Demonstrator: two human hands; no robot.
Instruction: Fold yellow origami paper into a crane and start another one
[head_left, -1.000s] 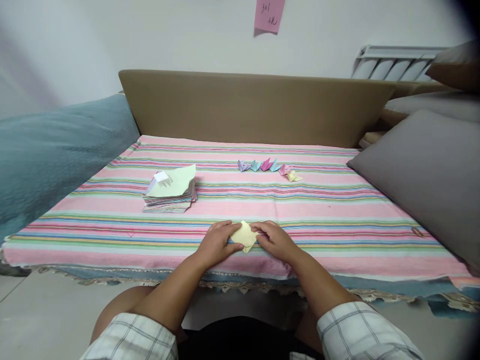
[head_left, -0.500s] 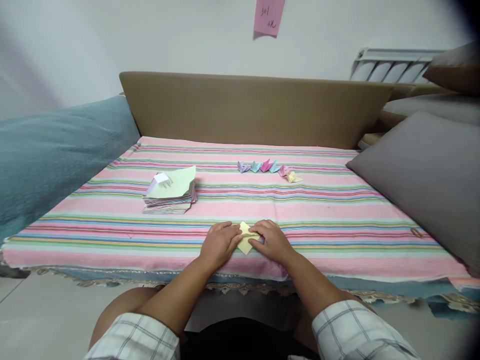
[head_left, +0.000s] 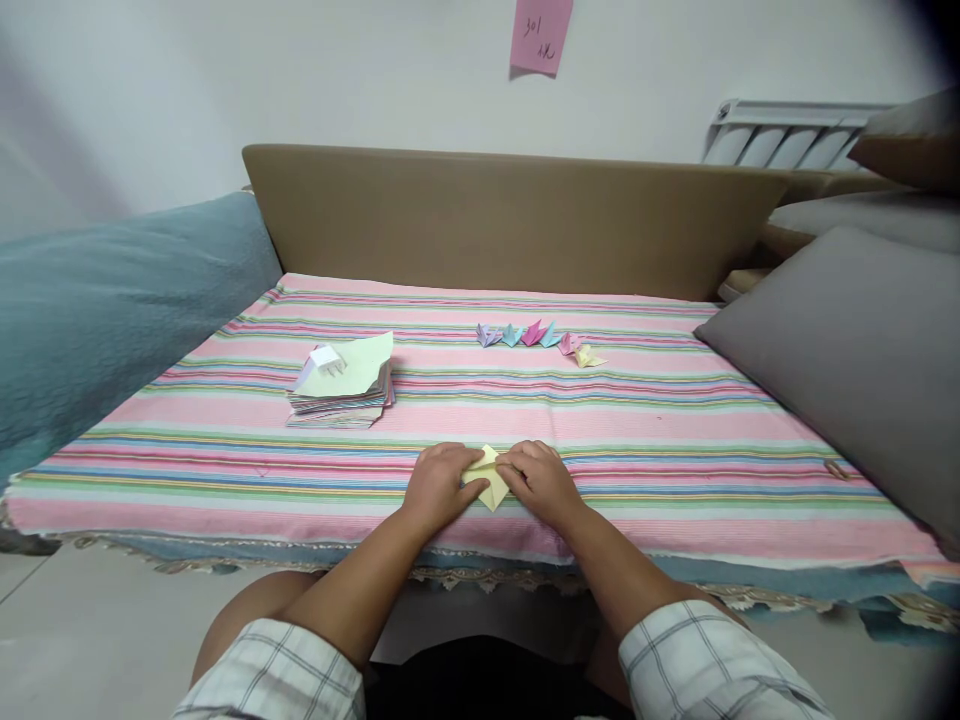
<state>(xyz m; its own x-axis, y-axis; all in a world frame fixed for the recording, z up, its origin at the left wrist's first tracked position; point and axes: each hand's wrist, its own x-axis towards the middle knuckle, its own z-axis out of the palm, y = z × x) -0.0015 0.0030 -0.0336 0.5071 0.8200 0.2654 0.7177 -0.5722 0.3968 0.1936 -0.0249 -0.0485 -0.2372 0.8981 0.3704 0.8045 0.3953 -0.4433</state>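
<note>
A small pale-yellow piece of folded paper lies diamond-shaped on the striped cloth near the front edge, a crease running across it. My left hand grips its left side, thumb on top and the fingers at the upper left edge. On the opposite side, my right hand pinches the right corner with curled fingers. My fingers hide both side corners. Farther back stands a row of several folded paper cranes in purple, blue, pink and yellow.
To the left sits a stack of coloured paper sheets with a small white object on top. A grey cushion leans at the right. The tan backrest rises behind the striped cloth.
My right hand's fingers have curled in tighter at the paper's right corner. My left thumb has moved slightly lower on the paper, which stays in nearly the same place.
</note>
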